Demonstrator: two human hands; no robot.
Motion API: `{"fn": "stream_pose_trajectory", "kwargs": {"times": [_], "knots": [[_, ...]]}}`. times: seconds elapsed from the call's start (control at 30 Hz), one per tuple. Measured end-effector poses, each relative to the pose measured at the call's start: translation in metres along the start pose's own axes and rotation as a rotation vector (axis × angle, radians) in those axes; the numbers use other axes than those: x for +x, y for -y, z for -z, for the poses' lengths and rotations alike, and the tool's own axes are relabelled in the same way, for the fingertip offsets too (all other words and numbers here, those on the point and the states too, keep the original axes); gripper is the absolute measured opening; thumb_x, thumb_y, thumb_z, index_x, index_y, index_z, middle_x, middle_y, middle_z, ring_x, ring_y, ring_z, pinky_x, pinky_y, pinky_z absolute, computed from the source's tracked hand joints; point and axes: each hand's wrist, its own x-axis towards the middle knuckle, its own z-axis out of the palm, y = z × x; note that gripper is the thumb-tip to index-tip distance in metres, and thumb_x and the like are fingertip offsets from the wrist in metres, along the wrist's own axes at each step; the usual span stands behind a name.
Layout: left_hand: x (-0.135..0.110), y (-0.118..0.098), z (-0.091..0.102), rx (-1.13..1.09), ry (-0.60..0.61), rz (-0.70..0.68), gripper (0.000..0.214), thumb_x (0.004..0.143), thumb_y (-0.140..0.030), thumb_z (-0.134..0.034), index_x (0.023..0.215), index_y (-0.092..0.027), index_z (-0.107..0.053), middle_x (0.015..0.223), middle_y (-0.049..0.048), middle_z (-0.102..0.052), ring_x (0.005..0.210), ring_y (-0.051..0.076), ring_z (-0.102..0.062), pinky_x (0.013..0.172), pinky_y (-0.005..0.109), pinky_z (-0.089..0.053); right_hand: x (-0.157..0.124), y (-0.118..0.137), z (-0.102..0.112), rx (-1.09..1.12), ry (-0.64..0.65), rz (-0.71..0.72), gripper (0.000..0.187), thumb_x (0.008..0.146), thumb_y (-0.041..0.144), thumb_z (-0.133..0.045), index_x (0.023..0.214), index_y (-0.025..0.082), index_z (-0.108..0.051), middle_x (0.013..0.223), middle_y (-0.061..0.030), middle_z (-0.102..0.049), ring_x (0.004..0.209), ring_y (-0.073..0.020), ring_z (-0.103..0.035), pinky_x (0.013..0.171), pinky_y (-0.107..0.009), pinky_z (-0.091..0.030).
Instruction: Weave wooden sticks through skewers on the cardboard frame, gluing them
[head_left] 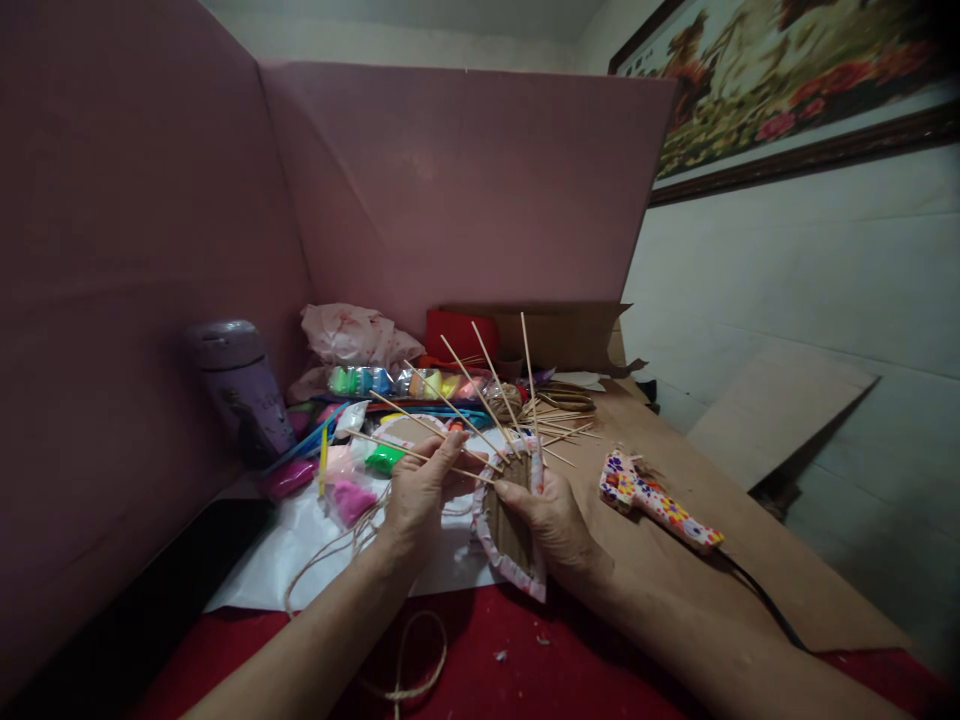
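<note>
Between my hands is a cardboard piece (511, 535) with a pale pink-and-white wrapped rim, tilted and held off the table. Several thin wooden skewers (527, 365) fan out from its upper edge, up and to the left. My left hand (420, 495) is closed, thumb and fingers pinching the lowest skewer (382, 447) close to the cardboard. On the right side, my right hand (562, 530) grips the cardboard, its thumb near the skewer's inner end; its other fingers are mostly hidden behind. Beyond them lies a second rimmed cardboard piece (409, 432), partly covered by skewers.
A floral-patterned glue gun (660, 508) with a black cord lies on brown cardboard (757, 570) at right. Twine (322, 562) trails over white paper and red cloth. Clay packs (360, 381), loose skewers (562, 433) and scissors (566, 398) lie behind; a purple bottle (244, 395) stands left.
</note>
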Motion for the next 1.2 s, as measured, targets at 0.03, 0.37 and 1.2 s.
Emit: {"fn": "stream_pose_trajectory", "kwargs": {"times": [0.03, 0.37, 1.2], "knots": [[-0.0001, 0.0001, -0.0001, 0.002, -0.001, 0.000, 0.026, 0.067, -0.038, -0.069, 0.070, -0.013, -0.063, 0.061, 0.0026, -0.067, 0.052, 0.010, -0.060, 0.051, 0.019, -0.046, 0.0002, -0.0003, 0.0003, 0.005, 0.007, 0.002, 0.031, 0.066, 0.031, -0.071, 0.092, 0.015, -0.064, 0.079, -0.0046, -0.067, 0.072, -0.0183, -0.061, 0.067, -0.030, -0.047], [0.0015, 0.0002, -0.0004, -0.001, 0.005, -0.003, 0.026, 0.067, -0.038, -0.068, 0.070, -0.013, -0.062, 0.062, 0.0030, -0.067, 0.052, 0.010, -0.060, 0.051, 0.019, -0.047, 0.0021, -0.0044, 0.0039, -0.021, -0.005, 0.009, 0.031, 0.067, 0.033, -0.071, 0.091, 0.015, -0.064, 0.086, -0.0057, -0.067, 0.070, -0.0166, -0.060, 0.066, -0.028, -0.046], [0.0014, 0.0012, -0.0006, -0.001, -0.018, 0.007, 0.028, 0.065, -0.039, -0.070, 0.071, -0.013, -0.063, 0.061, 0.0036, -0.067, 0.051, 0.010, -0.060, 0.050, 0.019, -0.047, 0.0017, -0.0029, 0.0025, -0.001, 0.000, 0.006, 0.030, 0.065, 0.031, -0.072, 0.090, 0.015, -0.064, 0.083, -0.0046, -0.066, 0.066, -0.0151, -0.059, 0.061, -0.027, -0.046]]}}
